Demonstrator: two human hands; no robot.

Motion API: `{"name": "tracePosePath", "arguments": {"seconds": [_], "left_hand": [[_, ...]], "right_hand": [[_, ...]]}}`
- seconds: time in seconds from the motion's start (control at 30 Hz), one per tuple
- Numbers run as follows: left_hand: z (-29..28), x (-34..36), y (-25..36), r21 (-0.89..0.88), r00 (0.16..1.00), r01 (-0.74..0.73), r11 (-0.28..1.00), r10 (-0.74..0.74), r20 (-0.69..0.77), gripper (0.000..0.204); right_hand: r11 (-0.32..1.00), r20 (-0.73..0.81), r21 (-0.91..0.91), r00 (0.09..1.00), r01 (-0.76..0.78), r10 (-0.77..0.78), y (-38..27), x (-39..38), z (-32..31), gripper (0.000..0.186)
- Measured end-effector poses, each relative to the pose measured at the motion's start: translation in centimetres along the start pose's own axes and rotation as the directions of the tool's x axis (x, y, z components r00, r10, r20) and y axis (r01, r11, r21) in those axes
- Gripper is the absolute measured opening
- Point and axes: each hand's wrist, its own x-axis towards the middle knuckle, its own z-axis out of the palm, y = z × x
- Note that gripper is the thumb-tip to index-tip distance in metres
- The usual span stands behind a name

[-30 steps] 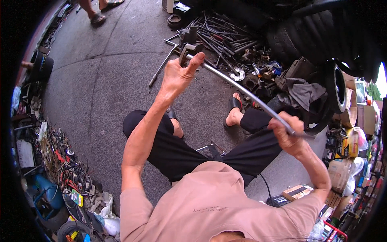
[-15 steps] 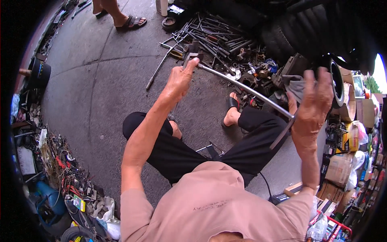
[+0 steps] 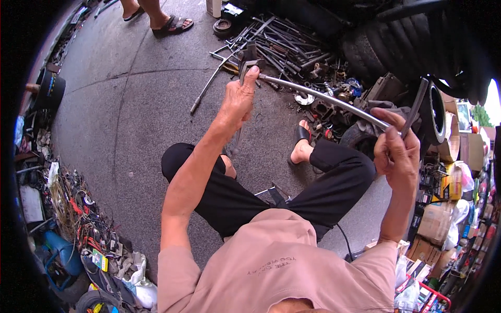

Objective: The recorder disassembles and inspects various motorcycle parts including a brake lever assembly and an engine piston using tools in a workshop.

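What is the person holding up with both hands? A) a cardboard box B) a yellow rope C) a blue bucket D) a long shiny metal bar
D: the left hand grips one end of a long shiny metal bar and the right hand holds the other end, above the grey pavement.

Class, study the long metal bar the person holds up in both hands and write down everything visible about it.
The metal bar is long, slim, silver-grey and shiny, apparently steel; it looks slightly bowed, though the lens may bend it. It is held up above the person's knees, sloping down from left to right. The left hand grips its far end, where a darker fitting sticks up. The right hand holds the near end, along with a dark flat piece rising from that hand.
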Motion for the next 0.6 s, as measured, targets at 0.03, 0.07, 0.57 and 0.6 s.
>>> {"name": "tracePosePath", "arguments": {"seconds": [0.03, 0.07, 0.57, 0.6], "left_hand": [[-0.3, 0.1, 0.1, -0.001, 1.000, -0.002, 1.000, 0.002, -0.002, 0.055], [-0.7, 0.3, 0.2, 0.114, 0.999, -0.005, 0.993, 0.001, 0.035, 0.057], [0.8, 1.0, -1.4, 0.006, 0.994, -0.088, 0.996, 0.088, -0.057, 0.049], [0.7, 1.1, -1.3, 0.012, 0.974, -0.199, 0.980, 0.199, -0.109, 0.048]], "right_hand": [[0.999, -0.039, -0.029, 0.999, -0.026, 0.025, 0.4, 0.2, -0.3, 0.033], [0.999, -0.038, -0.030, 0.999, -0.023, 0.022, 0.4, 0.6, -0.8, 0.033], [0.083, -0.175, -0.985, 0.894, -0.154, -0.414, -1.5, 1.4, -2.1, 0.049], [0.260, -0.271, -0.944, 0.928, -0.203, -0.258, -1.4, 1.6, -2.5, 0.044]]}}
